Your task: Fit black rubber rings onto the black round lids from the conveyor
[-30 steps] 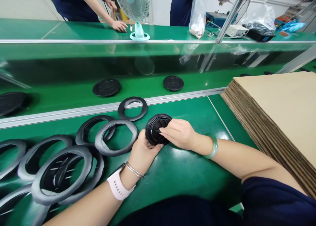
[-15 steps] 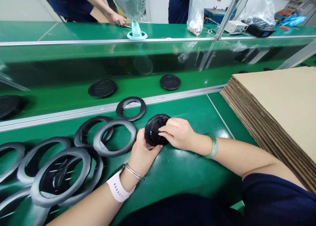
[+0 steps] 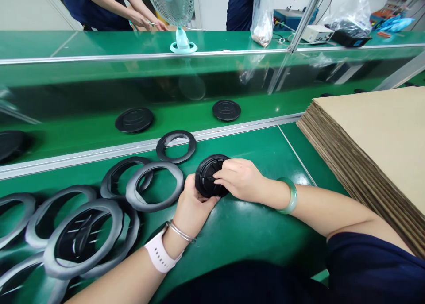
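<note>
A round black plastic part (image 3: 206, 178) with a stepped rim is held up over the green table, its face tilted toward my right side. My left hand (image 3: 192, 202) grips it from the lower left, thumb along the bottom edge and fingers behind it. With fingertips pinched together, my right hand (image 3: 241, 179) touches the middle of its face; whether something small is between those fingers is hidden. Just left of my hands lies a grey-black ring (image 3: 177, 184), and a smaller black ring (image 3: 191, 151) rests farther back.
Several more rings (image 3: 117, 233) pile up at the left. Black round discs (image 3: 226, 110) lie on the green conveyor belt (image 3: 186, 122) behind the metal rail. Stacked cardboard sheets (image 3: 372, 118) stand at the right. Beyond are a fan (image 3: 182, 43) and a person's hands (image 3: 142, 21).
The discs on the belt have shifted slightly left. My hands keep nearly the same hold on the black part. Across the table, the other person's hands have come together.
</note>
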{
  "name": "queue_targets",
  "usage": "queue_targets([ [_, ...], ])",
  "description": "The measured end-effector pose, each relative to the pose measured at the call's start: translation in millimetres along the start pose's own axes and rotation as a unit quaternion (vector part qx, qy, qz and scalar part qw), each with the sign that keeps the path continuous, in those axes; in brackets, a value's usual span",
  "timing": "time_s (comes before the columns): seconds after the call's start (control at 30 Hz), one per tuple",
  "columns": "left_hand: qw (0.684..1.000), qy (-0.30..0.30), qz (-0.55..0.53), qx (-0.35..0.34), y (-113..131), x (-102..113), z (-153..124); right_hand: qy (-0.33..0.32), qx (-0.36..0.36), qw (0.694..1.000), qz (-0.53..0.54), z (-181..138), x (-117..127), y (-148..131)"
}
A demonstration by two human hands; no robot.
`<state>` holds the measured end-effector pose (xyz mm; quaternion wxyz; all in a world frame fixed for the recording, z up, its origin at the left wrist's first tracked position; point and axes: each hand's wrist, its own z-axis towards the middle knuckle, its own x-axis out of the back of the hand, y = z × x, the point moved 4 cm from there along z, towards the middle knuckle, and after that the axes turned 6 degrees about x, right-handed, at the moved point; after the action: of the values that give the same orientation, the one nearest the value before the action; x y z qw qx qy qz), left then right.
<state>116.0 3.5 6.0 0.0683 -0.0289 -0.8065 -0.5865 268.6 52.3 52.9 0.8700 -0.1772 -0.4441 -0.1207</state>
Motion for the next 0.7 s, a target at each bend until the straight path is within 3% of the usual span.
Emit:
queue_targets([
  [0.33, 0.998, -0.031, 0.040, -0.038, -6.9, 2.3, 1.6, -0.005, 0.005, 1.000, 0.002, 0.2, 3.2, -3.2],
  [0.7, 0.996, -0.077, 0.012, -0.042, -8.8, 2.8, 2.3, -0.074, -0.018, 0.996, -0.036, 2.9, 6.9, -6.4],
])
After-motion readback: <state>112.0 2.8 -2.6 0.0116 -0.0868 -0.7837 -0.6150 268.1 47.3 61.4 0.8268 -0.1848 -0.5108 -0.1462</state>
